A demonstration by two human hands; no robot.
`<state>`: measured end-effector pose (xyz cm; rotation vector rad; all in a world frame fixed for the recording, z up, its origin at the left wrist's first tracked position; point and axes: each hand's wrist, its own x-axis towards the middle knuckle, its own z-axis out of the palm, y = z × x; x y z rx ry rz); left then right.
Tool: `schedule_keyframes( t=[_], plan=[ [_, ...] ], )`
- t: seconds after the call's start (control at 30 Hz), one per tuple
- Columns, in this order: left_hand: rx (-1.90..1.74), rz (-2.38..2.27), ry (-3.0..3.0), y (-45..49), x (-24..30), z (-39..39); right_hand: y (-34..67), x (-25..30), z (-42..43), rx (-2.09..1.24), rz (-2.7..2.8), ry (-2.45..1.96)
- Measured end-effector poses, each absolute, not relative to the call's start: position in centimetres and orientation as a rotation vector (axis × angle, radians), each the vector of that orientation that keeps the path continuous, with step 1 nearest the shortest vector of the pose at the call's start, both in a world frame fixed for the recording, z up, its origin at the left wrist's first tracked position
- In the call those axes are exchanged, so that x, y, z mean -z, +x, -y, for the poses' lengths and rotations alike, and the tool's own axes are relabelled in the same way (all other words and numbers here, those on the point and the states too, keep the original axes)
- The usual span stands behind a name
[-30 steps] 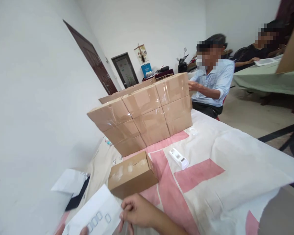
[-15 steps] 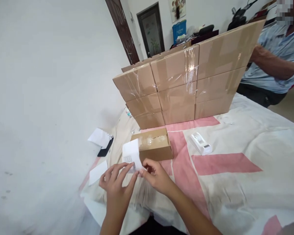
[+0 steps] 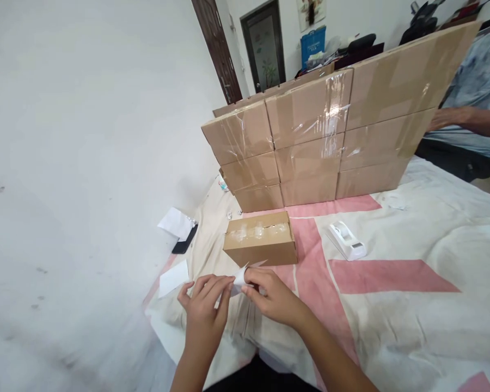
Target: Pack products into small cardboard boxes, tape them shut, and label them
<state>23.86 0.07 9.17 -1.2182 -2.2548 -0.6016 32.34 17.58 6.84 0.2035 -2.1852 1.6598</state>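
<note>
I see both of my hands meeting low in the view over the cloth-covered table (image 3: 412,305), working a small white paper slip (image 3: 242,276). My left hand (image 3: 204,307) has its fingers curled together and pinched on the slip's left edge, and my right hand (image 3: 273,296) is closed on its right side, thumb and fingertips clamped on the paper, so the slip hangs between the two just above the cloth. It looks folded or peeled up at one corner, though I cannot tell which. Just beyond the slip sits a single small cardboard box (image 3: 261,245), closed, with clear tape along its top and no white label on any face that I can see. By my judgement the box is sealed but the paper is not yet on it, so that step is what is left. Behind it stands a stack of sealed boxes (image 3: 310,141), three high and already taped. A white tape dispenser (image 3: 346,240) lies near the box on the right, loose paper sheets (image 3: 173,277) lie on the left, and another person's arm (image 3: 465,117) reaches in behind the stack.
</note>
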Motion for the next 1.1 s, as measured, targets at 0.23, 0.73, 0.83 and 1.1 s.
schedule_keyframes(
  t=[0.23,0.73,0.83,1.1],
  plan=[
    [1.688,2.424,-0.719,22.1,-8.4,1.6,31.9,-6.3,-17.2,-1.793,1.968,0.192],
    [2.038,2.404,-0.359,12.0,-3.8,7.2,31.4,-5.3,-19.0,-1.864,2.230,0.223],
    [2.022,2.456,-0.260,7.7,-4.4,7.3,31.6,-5.5,-19.5,-1.822,2.221,0.188],
    [2.156,2.995,0.189,6.1,-4.7,6.9,32.0,-5.6,-19.8,-1.793,2.222,0.043]
  ],
)
